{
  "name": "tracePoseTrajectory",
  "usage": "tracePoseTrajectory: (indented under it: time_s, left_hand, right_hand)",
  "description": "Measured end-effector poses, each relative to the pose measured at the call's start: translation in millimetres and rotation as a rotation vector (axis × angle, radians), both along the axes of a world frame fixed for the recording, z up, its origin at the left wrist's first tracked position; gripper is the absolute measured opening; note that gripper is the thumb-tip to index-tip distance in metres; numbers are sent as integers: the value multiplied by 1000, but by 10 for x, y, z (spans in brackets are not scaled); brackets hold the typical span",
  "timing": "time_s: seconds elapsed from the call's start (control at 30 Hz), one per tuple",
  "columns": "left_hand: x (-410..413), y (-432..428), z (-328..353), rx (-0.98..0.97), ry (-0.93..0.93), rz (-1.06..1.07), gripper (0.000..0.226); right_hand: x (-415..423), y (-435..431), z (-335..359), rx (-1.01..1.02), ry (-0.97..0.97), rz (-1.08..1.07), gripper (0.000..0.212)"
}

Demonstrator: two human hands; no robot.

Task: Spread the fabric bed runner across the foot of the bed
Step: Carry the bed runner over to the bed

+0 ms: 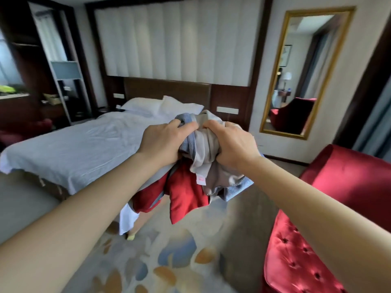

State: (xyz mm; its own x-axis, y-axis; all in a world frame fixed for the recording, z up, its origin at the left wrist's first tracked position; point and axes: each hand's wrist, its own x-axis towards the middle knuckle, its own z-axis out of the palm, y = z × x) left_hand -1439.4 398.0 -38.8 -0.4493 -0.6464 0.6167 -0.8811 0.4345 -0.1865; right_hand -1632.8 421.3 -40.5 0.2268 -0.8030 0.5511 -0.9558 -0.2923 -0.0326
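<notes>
Gripping the bunched bed runner (pixel 203 166) in both fists, held up in the air over the near corner of the bed (pixel 84 149), not yet laid down. Left hand (pixel 163 142) and right hand (pixel 230 144) are both closed tight on the wad, knuckles nearly touching at its top.

Runner: soft woven cloth, blue-grey and plain grey faces, satiny red panels hanging below, small pink label showing. Crumpled, no edge or end identifiable.

Bed: white sheet, lightly creased; two white pillows (pixel 160 105) at the dark wood headboard. Red tufted velvet armchair (pixel 317 240) close on the right; patterned carpet (pixel 169 250) underneath.

Risks, as judged: with no end found, shaking it out may leave it twisted or wrong face up. Loose red tails could drag on the carpet or snag the bed corner. Slippery satin may slide off the sheet.
</notes>
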Motion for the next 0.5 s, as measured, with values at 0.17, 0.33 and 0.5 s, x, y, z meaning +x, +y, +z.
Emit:
tracePoseTrajectory:
  time_s: [0.17,0.33,0.5]
  left_hand:
    - [675,-157,47,2,24,104,65]
    - [1235,-432,67,-16,10,237,66]
    - [1717,-715,137,-48,-18,367,64]
  right_hand:
    - [660,-418,62,-4,20,119,67]
    - [1229,-932,94,-28,37,239,66]
    - [1777,-1523,140,-41,45,368,68]
